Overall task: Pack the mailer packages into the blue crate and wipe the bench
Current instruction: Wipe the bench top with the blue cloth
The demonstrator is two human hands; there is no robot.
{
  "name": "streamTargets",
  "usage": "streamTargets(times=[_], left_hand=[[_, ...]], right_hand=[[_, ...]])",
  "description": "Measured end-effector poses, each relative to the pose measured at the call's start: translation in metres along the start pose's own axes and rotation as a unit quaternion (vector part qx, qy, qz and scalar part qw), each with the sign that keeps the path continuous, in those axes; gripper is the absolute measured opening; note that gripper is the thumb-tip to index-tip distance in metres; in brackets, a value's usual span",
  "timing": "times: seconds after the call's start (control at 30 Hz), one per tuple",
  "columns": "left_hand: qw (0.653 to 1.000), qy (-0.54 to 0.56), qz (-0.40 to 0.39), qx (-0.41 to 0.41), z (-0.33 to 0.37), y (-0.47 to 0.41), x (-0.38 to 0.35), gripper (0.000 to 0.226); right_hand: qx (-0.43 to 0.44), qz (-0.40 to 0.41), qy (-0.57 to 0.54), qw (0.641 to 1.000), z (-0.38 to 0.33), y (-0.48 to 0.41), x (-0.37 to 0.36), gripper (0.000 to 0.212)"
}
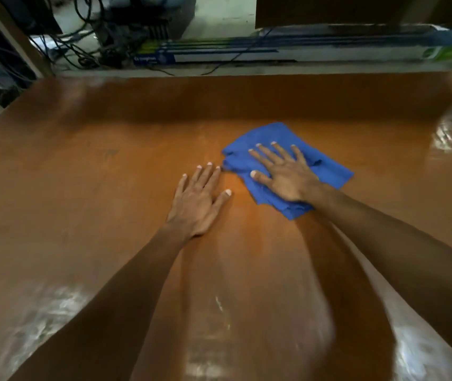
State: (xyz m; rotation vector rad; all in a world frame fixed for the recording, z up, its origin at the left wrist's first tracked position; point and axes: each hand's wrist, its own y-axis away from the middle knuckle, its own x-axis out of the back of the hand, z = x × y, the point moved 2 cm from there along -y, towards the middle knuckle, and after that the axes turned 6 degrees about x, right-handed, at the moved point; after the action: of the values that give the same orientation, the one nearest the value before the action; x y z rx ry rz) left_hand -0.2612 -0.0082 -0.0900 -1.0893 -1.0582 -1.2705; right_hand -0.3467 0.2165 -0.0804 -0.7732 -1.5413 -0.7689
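We note both arms stretched forward over the bench point(82, 188). The right hand point(285, 177) lies palm down on a crumpled blue cloth point(329, 171), fingers point(266, 156) straight and spread, pressing it flat. The left hand point(197, 204) rests palm down on bare wood just beside the cloth's left edge, its fingers straight and slightly apart. The cloth sits right of centre. The bench top is glossy brown with patches of glare. Beyond the far edge are 1 long printed box point(219, 55) and tangled cables point(82, 50).

The bench point(82, 202) is seen in a glossy orange-brown, marked with pale whitish streaks of reflected light near its edges. The cloth point(282, 133) is coloured a plain, solid blue. Behind, a long box point(246, 53) is shown in white with dark blue stripes and green patches at its ends, beside black cables point(87, 56).
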Motion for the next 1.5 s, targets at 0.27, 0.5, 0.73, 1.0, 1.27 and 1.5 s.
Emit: streamTargets(times=[0.27,0.5,0.73,1.0,1.27,1.5], left_hand=[[1.000,-0.012,0.016,0.001,0.000,-0.002,0.000,0.073],[1.000,0.000,0.001,0.001,-0.001,-0.001,0.002,0.072],[1.000,-0.018,0.020,0.005,-0.004,-0.003,-0.003,0.071],[0.996,-0.019,0.074,-0.049,0.038,0.050,0.004,0.059],[1.000,0.012,-0.005,-0.006,0.075,0.153,-0.009,0.082],[1.000,0.000,0.013,0.005,0.071,0.212,-0.010,0.073]], right_hand=[[-0.078,0.017,0.006,0.997,0.063,-0.050,0.012,0.068],[-0.116,0.040,-0.016,0.992,0.106,-0.061,0.021,0.075],[0.058,-0.006,-0.017,0.998,0.063,0.007,0.012,0.075],[0.013,0.008,0.017,1.000,0.035,0.106,-0.001,0.077],[-0.064,0.018,0.008,0.998,-0.010,0.169,-0.003,0.082],[-0.142,0.022,-0.020,0.989,-0.015,0.236,-0.007,0.073]])
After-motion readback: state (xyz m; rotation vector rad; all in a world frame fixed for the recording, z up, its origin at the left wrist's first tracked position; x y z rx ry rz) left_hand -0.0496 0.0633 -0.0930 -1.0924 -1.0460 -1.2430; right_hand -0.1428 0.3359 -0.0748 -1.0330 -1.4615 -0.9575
